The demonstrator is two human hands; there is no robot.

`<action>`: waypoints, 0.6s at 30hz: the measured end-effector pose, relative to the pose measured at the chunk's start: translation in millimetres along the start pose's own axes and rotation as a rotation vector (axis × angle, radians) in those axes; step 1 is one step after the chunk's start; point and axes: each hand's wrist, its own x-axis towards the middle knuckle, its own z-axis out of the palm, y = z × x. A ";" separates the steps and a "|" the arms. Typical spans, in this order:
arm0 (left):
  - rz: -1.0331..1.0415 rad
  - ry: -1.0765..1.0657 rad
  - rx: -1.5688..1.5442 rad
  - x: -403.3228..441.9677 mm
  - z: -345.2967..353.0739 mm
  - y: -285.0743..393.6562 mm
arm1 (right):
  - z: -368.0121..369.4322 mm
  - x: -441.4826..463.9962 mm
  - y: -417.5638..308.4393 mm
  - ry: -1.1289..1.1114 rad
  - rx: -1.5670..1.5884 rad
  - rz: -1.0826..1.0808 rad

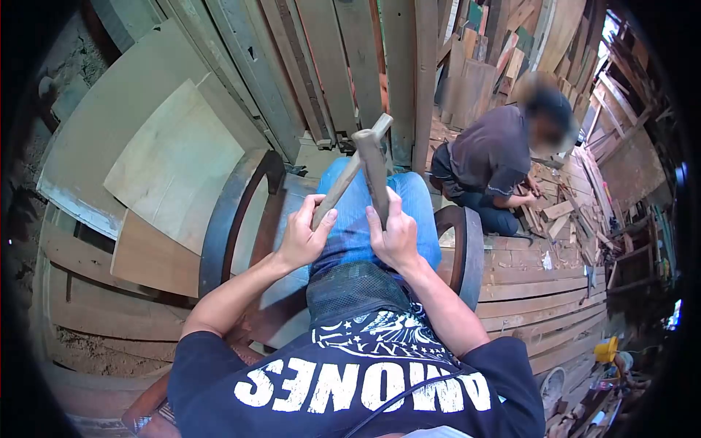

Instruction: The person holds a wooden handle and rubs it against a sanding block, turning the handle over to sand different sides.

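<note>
My left hand (301, 237) is closed around the lower end of a pale wooden stick (338, 195), which slants up and to the right. My right hand (396, 235) grips a darker, thicker wooden stick (374, 171) with a blunt, rounded top, pointing nearly straight away from me. Near their far ends the two sticks overlap in view; I cannot tell whether they touch. Both hands are above my lap, over blue jeans (350, 233). The lower ends of the sticks are hidden in my fingers.
I sit in a dark wooden armchair, its left armrest (219, 233) and right armrest (471, 255) beside me. Plywood sheets (171, 160) lean at the left. To the right, another person (496, 153) crouches over wood pieces on the plank floor (526, 292). Boards (321, 66) stand ahead.
</note>
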 end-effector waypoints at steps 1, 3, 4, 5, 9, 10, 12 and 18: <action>0.017 0.002 0.009 -0.8 0.0 -1.2 | -1.4 2.8 1.8 -0.019 -0.076 -0.059; 0.036 -0.001 0.020 -0.3 -0.7 -1.7 | -1.6 4.5 1.8 -0.034 -0.153 -0.116; 0.026 0.006 0.022 0.2 -0.6 -1.1 | -1.3 4.5 0.3 0.042 -0.078 -0.128; 0.015 0.013 0.025 0.4 -0.1 -0.7 | -1.4 4.3 -0.1 0.116 -0.003 -0.141; 0.064 0.013 0.026 -0.3 0.2 0.7 | -0.6 -6.8 -0.9 0.139 0.086 0.024; 0.075 0.014 0.021 -0.9 0.3 1.3 | -2.3 -3.1 -2.8 0.141 0.086 0.024; 0.090 0.012 0.017 -1.3 0.6 1.0 | -4.2 4.6 -3.0 -0.035 -0.184 -0.055; 0.135 0.068 0.054 1.5 -1.1 -4.8 | -0.5 0.3 3.8 0.071 -0.063 -0.063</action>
